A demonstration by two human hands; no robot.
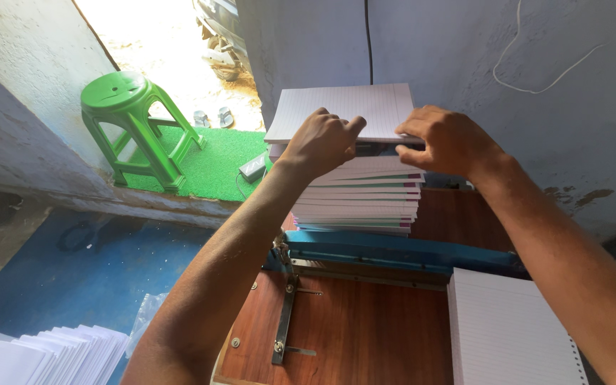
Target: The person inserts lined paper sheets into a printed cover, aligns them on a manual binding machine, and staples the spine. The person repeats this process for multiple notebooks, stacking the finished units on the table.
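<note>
Both hands up on tall stack of ruled-paper bundles point(358, 192) at back of bench point(365, 321), against wall. Left hand point(322, 142) & right hand point(447, 139) curled round near edge of top bundle point(344, 107), gripping it. Blue cutter bar point(393, 253) just below stack. Loose ruled sheets point(507, 331) at right. Green stool point(133, 125) by doorway.

1. The ruled sheets point(344, 107) atop the stack of notebooks point(361, 199) were matt paper.
2. The tabletop point(365, 321) was smooth reddish wood-grain laminate with a slight sheen.
3. The cutter bar point(393, 253) was blue painted metal.
4. The stool point(133, 125) was glossy green plastic.
5. The wall point(465, 71) was rough, patchy plaster.
</note>
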